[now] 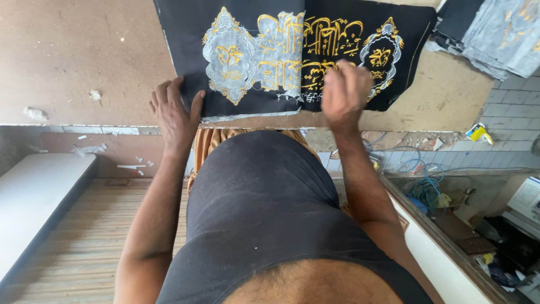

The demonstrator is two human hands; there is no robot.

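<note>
Black embroidered cloth [292, 50] on bench [84, 62]: left hand [174, 112] flat, fingers spread, pinning; right hand [344, 93] pinched closed on backing (blurred). Peel low, w/ cloth taut.

Small yellow-white pkg [477, 133] on tiled ledge, right of tabletop [84, 62] edge. White printed sheet/label [527, 197] w/ blue, far right edge, lower down, tilted. No screens seen.
</note>
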